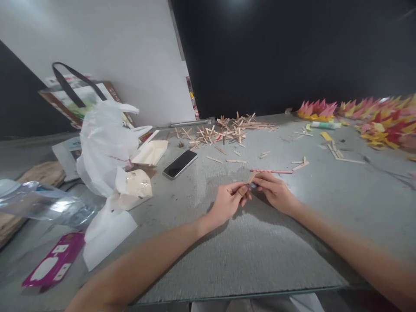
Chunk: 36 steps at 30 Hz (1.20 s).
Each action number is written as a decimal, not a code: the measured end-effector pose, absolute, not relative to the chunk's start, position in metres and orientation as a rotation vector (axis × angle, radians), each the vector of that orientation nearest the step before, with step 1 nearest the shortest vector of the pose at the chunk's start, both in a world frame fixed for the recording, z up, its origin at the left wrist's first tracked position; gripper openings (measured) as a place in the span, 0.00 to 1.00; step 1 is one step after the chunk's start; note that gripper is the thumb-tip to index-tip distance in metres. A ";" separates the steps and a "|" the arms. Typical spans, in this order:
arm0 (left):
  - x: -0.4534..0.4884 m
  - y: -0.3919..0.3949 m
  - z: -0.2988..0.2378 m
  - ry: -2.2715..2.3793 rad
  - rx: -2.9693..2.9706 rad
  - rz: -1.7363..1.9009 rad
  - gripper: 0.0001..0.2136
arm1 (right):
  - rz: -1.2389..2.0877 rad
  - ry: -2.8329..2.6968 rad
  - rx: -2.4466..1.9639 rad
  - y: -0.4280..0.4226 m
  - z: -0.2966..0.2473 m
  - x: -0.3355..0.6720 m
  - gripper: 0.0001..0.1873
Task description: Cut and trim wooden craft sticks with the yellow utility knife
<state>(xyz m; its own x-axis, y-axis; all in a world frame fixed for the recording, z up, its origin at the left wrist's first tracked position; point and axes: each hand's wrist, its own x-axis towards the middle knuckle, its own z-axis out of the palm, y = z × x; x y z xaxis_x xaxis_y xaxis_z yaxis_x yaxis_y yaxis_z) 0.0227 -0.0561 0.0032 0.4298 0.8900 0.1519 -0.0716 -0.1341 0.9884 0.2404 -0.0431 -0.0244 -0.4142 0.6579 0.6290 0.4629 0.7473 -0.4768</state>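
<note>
Over the grey table (pixel 201 225) my two hands almost meet. My left hand (pixel 227 200) pinches a thin wooden stick (pixel 251 177) between thumb and fingers. A small grey-blue object (pixel 252 185) sits against the stick, in the closed fingers of my right hand (pixel 274 193); its kind is too small to tell. Just beyond the right fingers lies a red pencil (pixel 271 171). Farther off are loose wooden sticks (pixel 236 161) and a heap of similar sticks (pixel 224 132), several of them joined in crossed shapes.
To the left are a black-screened phone (pixel 180 164), a cream tray (pixel 151 152), a white plastic bag (pixel 104 147), a clear bottle (pixel 48 203) and a purple packet (pixel 55 262). Far right stand red and yellow paper shapes (pixel 383 125) and a glue stick (pixel 325 125).
</note>
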 end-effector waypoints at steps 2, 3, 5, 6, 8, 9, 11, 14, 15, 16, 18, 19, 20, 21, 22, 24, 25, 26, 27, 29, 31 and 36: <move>0.023 -0.056 0.002 0.764 1.435 1.005 0.23 | 0.299 -2.079 -0.858 -0.044 -0.024 0.242 0.20; 0.023 -0.056 0.002 0.768 1.419 1.011 0.23 | 0.300 -2.070 -0.867 -0.044 -0.023 0.243 0.19; 0.023 -0.056 0.001 0.791 1.379 1.026 0.21 | 0.296 -2.044 -0.887 -0.044 -0.023 0.245 0.17; 0.023 -0.056 0.001 0.809 1.356 1.034 0.20 | 0.294 -2.031 -0.894 -0.044 -0.022 0.245 0.17; 0.024 -0.056 0.001 0.842 1.319 1.043 0.19 | 0.303 -2.013 -0.904 -0.045 -0.021 0.245 0.16; 0.025 -0.056 0.001 0.851 1.306 1.045 0.19 | 0.313 -2.005 -0.907 -0.045 -0.020 0.245 0.16; 0.026 -0.055 0.000 0.856 1.287 1.053 0.18 | 0.332 -1.984 -0.915 -0.044 -0.018 0.244 0.16; 0.026 -0.054 -0.001 0.854 1.262 1.067 0.19 | 0.341 -1.967 -0.931 -0.044 -0.016 0.245 0.15; 0.026 -0.054 -0.001 0.852 1.258 1.070 0.20 | 0.337 -1.971 -0.937 -0.043 -0.016 0.245 0.15; 0.026 -0.054 -0.002 0.848 1.257 1.071 0.20 | 0.329 -1.978 -0.947 -0.043 -0.015 0.246 0.15; 0.026 -0.054 -0.001 0.832 1.255 1.075 0.19 | 0.301 -2.003 -0.974 -0.041 -0.015 0.248 0.15; 0.026 -0.054 -0.001 0.822 1.252 1.079 0.18 | 0.282 -2.018 -0.990 -0.041 -0.014 0.249 0.15; 0.025 -0.055 -0.001 0.814 1.248 1.083 0.17 | 0.265 -2.034 -1.003 -0.040 -0.015 0.250 0.15; 0.025 -0.055 0.000 0.810 1.244 1.081 0.17 | 0.249 -2.046 -1.012 -0.039 -0.015 0.250 0.14; 0.025 -0.055 0.001 0.809 1.244 1.075 0.16 | 0.240 -2.058 -1.021 -0.038 -0.015 0.251 0.14; 0.025 -0.056 0.002 0.810 1.248 1.053 0.16 | 0.234 -2.081 -1.030 -0.037 -0.016 0.251 0.14; 0.025 -0.057 0.003 0.811 1.249 1.040 0.16 | 0.229 -2.094 -1.034 -0.037 -0.016 0.251 0.14; 0.025 -0.057 0.003 0.815 1.249 1.026 0.16 | 0.217 -2.104 -1.039 -0.037 -0.016 0.251 0.14; 0.025 -0.057 0.003 0.821 1.247 1.015 0.16 | 0.200 -2.114 -1.047 -0.037 -0.016 0.251 0.14; 0.025 -0.056 0.002 0.839 1.247 1.010 0.17 | 0.160 -2.123 -1.073 -0.039 -0.012 0.251 0.16; 0.024 -0.055 -0.001 0.860 1.252 1.049 0.17 | 0.134 -2.112 -1.135 -0.043 -0.006 0.251 0.16; 0.024 -0.049 -0.010 0.941 1.276 1.160 0.16 | 0.445 -1.938 -1.347 -0.063 0.014 0.240 0.18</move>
<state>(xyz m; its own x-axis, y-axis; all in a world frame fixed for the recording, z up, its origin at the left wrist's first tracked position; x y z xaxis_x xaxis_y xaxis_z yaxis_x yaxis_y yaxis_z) 0.0245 -0.0492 -0.0103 0.2000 0.9758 0.0884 -0.1152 -0.0662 0.9911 0.2403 -0.0629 0.0138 -0.1919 0.9117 0.3632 0.6618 0.3935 -0.6381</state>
